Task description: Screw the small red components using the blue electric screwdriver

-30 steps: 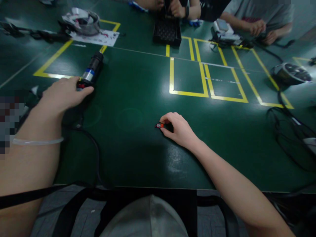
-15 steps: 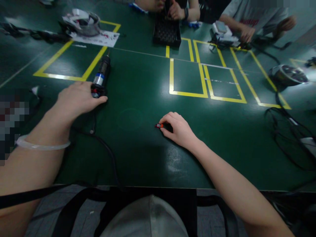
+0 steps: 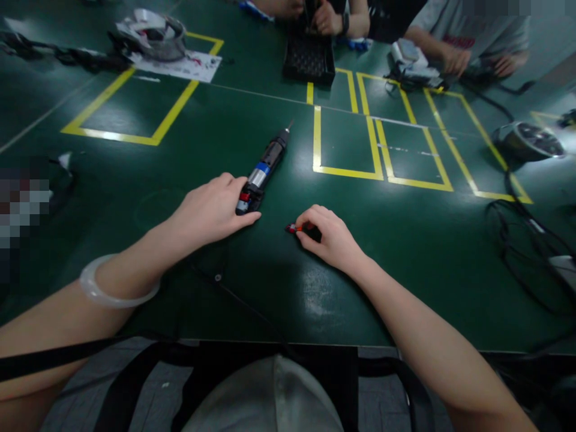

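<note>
My left hand (image 3: 211, 207) is closed around the rear end of an electric screwdriver (image 3: 266, 165), with most of its fingers hidden behind the hand. The tool is black with a blue and silver band, and its thin bit points away to the upper right. To the right of it, my right hand (image 3: 330, 237) pinches a small dark part with red and orange on it (image 3: 292, 228) between thumb and fingers, low over the green table (image 3: 252, 294). What exactly this part is cannot be made out. A thin dark cord (image 3: 247, 303) runs across the table below my left hand.
Yellow tape frames (image 3: 348, 173) mark the table. A metal bowl (image 3: 168, 42) stands on a printed sheet at the back left, and a black tray (image 3: 309, 60) is at the back. Two people's hands work across the table. Cables (image 3: 517, 240) and another bowl (image 3: 531, 141) lie at the right.
My left hand has moved right with the screwdriver, bringing it from the left tape frame towards my right hand. The cord has shifted with it. My right hand has stayed almost in place.
</note>
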The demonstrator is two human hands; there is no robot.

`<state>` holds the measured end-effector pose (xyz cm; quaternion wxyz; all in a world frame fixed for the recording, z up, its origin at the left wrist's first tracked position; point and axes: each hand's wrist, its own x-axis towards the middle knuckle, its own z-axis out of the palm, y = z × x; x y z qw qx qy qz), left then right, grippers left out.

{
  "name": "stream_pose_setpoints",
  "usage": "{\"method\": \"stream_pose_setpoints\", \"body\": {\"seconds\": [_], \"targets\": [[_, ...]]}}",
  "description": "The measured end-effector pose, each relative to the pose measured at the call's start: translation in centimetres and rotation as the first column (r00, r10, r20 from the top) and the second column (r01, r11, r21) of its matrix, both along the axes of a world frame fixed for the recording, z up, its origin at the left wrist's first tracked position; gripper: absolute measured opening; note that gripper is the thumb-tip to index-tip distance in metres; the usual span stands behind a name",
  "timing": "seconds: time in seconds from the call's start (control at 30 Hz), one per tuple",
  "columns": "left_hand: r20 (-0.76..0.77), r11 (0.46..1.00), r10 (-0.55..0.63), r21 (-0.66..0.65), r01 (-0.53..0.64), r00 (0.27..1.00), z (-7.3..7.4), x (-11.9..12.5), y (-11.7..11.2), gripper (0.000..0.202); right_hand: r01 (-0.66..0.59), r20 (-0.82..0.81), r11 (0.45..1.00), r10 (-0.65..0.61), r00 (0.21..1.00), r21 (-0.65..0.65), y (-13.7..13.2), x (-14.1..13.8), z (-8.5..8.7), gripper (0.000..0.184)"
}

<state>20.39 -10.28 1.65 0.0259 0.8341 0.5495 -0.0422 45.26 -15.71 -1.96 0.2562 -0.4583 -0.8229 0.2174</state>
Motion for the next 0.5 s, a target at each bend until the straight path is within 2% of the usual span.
{"method": "stream_pose_setpoints", "body": {"seconds": [0.23,0.5], "targets": [[0.085,0.991,-0.136,0.006,0.136,0.987,-0.3,2.5,-2.6,0.062,0.016,-0.072,0.999,-0.014,0.997,0.038,-0.4,-0.3,0.4,0.005],[0.095,0.981,-0.194,0.020,0.193,0.976,-0.5,3.1,-3.3,0.066,0.007,-0.048,0.997,-0.003,0.999,0.075,-0.4,-0.6,-0.1,0.004]]}}
